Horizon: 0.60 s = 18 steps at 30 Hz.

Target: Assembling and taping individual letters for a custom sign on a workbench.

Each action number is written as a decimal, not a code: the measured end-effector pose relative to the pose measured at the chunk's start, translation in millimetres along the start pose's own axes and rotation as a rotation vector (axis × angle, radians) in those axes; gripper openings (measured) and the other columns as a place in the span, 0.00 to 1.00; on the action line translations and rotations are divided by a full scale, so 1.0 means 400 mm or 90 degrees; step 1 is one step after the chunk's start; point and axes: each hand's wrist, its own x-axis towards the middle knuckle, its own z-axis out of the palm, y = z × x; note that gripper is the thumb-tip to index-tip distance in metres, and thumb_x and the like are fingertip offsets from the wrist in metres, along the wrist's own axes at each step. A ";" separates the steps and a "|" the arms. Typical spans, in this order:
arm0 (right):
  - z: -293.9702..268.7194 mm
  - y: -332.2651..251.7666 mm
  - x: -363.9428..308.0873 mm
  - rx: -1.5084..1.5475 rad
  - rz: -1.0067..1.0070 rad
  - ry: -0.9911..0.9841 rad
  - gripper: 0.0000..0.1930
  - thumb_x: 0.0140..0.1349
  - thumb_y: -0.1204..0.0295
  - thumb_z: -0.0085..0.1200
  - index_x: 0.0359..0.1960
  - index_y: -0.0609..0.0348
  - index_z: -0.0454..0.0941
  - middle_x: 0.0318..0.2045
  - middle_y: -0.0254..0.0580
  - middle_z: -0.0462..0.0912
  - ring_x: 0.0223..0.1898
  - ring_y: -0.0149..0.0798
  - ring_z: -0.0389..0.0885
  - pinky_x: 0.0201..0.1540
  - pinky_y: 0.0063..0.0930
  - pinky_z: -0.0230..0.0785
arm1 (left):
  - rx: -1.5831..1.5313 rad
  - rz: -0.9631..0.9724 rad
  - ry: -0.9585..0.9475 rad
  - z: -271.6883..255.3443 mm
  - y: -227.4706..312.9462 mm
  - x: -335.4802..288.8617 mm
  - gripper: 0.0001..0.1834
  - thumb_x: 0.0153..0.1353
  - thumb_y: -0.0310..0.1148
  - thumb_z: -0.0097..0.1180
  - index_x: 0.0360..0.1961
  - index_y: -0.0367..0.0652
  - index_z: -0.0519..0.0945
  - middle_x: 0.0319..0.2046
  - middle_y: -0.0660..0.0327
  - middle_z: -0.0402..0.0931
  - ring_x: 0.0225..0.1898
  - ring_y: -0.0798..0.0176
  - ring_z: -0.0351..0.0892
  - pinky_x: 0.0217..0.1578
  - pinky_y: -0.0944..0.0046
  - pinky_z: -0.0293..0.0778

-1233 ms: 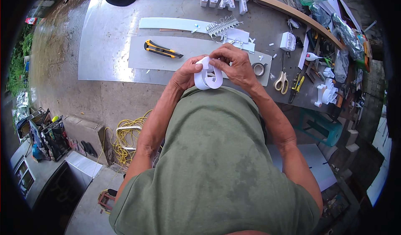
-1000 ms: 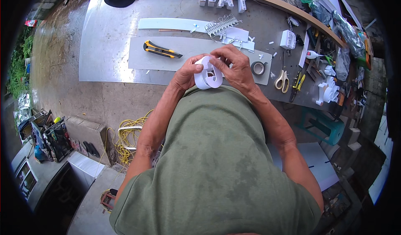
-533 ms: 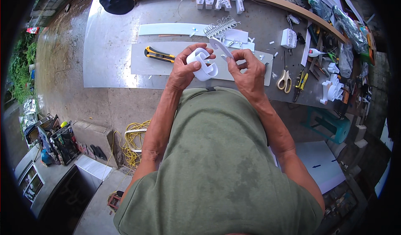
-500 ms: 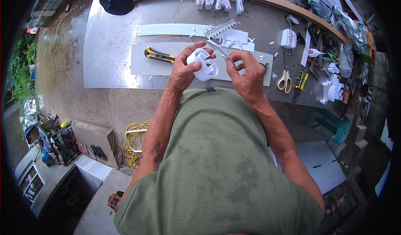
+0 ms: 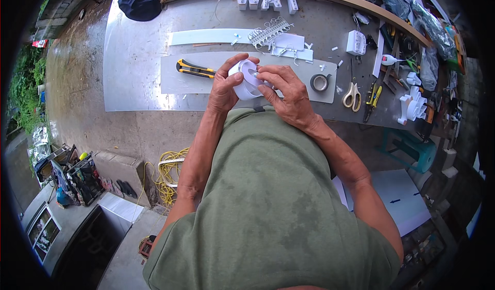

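The probably light, springy white form [image 5: 246,89] is suitably gripped by its wall in the left hand [image 5: 225,86], the right hand [image 5: 290,93] touching, grip unclear.

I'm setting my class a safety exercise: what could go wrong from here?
The white curved piece, gripped in the left hand with the right hand at it, might bend if squeezed, as its wall looks thin. Held near the front edge of the table, it could also slip and drop. The utility knife lies close to the left hand and might get knocked by a sideways move.
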 end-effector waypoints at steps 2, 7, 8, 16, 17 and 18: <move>0.002 0.007 -0.013 0.044 0.033 -0.037 0.12 0.61 0.74 0.64 0.46 0.59 0.82 0.44 0.46 0.83 0.45 0.47 0.83 0.45 0.36 0.78 | 0.016 -0.041 -0.018 -0.010 -0.001 0.000 0.31 0.57 0.29 0.68 0.63 0.40 0.75 0.57 0.45 0.77 0.56 0.50 0.81 0.59 0.49 0.79; 0.003 0.020 -0.029 0.135 0.142 -0.124 0.12 0.60 0.76 0.65 0.46 0.59 0.82 0.42 0.44 0.83 0.42 0.43 0.84 0.43 0.35 0.78 | 0.008 -0.101 0.023 -0.006 -0.016 -0.017 0.26 0.58 0.26 0.67 0.59 0.39 0.78 0.51 0.51 0.82 0.51 0.57 0.83 0.55 0.54 0.82; 0.007 0.029 -0.032 0.146 0.133 -0.127 0.13 0.59 0.77 0.65 0.47 0.59 0.82 0.42 0.42 0.83 0.39 0.38 0.83 0.42 0.31 0.78 | 0.010 -0.111 0.034 -0.008 -0.017 -0.017 0.28 0.58 0.26 0.68 0.60 0.39 0.77 0.51 0.51 0.82 0.51 0.58 0.83 0.55 0.55 0.81; -0.007 0.057 -0.001 0.404 0.428 -0.103 0.17 0.63 0.77 0.63 0.54 0.62 0.82 0.42 0.37 0.85 0.39 0.27 0.81 0.41 0.22 0.76 | 0.088 -0.119 0.030 0.002 -0.027 0.008 0.44 0.56 0.30 0.71 0.71 0.37 0.63 0.55 0.50 0.78 0.54 0.54 0.82 0.58 0.54 0.80; -0.007 0.060 0.008 0.403 0.428 -0.103 0.17 0.63 0.77 0.63 0.54 0.62 0.82 0.42 0.37 0.85 0.39 0.27 0.81 0.41 0.22 0.76 | 0.095 -0.122 0.027 -0.004 -0.032 0.009 0.45 0.55 0.30 0.72 0.72 0.37 0.62 0.55 0.50 0.78 0.55 0.53 0.81 0.59 0.53 0.80; -0.006 0.063 0.015 0.381 0.463 -0.138 0.17 0.63 0.77 0.63 0.54 0.62 0.82 0.43 0.38 0.85 0.41 0.28 0.82 0.43 0.22 0.77 | 0.101 -0.125 0.025 -0.004 -0.032 0.010 0.46 0.55 0.31 0.72 0.72 0.37 0.62 0.56 0.49 0.77 0.56 0.52 0.81 0.59 0.52 0.79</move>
